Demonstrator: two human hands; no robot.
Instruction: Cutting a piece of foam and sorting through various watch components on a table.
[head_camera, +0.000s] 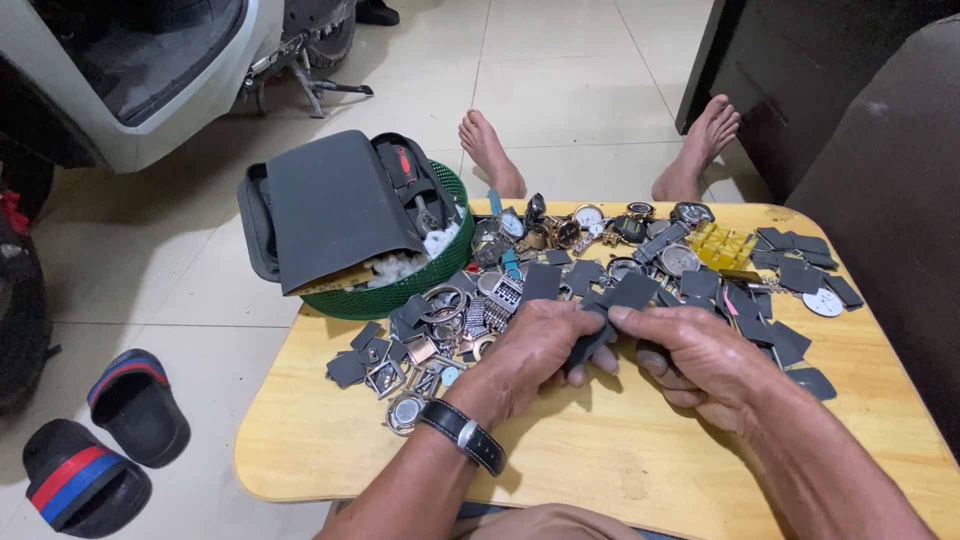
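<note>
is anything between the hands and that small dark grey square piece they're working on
Nothing visible does. The left hand and right hand both already pinch the small dark grey square piece directly, above the wooden table, with the heap of watches and grey pieces lying behind it.

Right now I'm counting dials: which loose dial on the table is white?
The round white dial near the table's right edge, lying among grey squares; other dials sit left, in metal cases.

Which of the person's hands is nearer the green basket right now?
Left. The left hand sits just right of and below the green basket, which stands on the table's left corner; the right hand is farther right, past the left.
</note>
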